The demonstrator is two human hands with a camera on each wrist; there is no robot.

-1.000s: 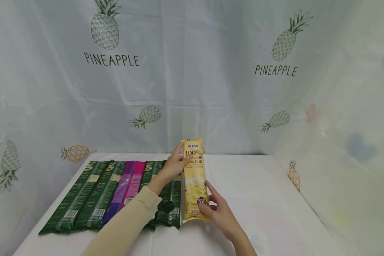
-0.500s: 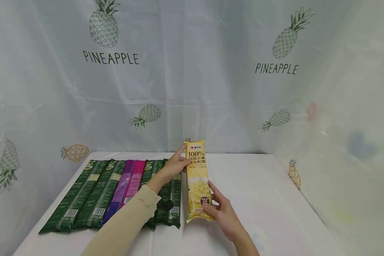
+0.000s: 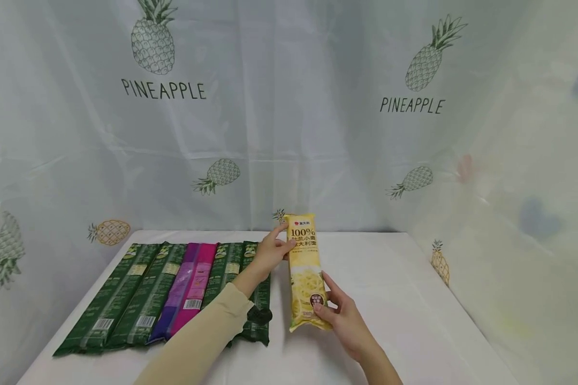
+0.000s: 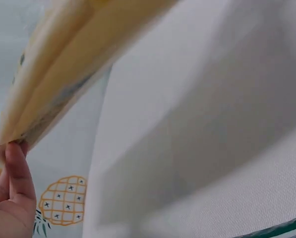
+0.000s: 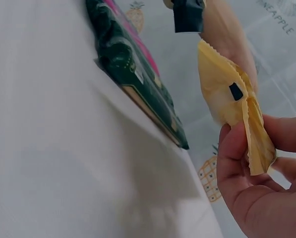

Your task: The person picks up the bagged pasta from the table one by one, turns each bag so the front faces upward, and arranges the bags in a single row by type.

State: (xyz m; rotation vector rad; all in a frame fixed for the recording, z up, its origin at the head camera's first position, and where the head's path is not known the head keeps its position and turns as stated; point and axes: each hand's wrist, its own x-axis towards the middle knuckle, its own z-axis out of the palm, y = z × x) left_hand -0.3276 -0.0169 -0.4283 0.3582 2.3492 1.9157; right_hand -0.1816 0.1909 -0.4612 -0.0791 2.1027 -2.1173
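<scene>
Watching remotely, I am seeing the left hand and right hand pinching the yellow packet above the white table, beside the nearest green packet; were the left pinch weakening, its far end might be slipping.

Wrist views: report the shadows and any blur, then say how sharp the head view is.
Left wrist: a broad, soft-edged shadow crosses the white table, and the yellow packet looks blurred; right wrist: another soft shadow lies on the table beside the green packet; head: the large "100%" on the yellow packet reads clearly, though its smallest print does not.
</scene>
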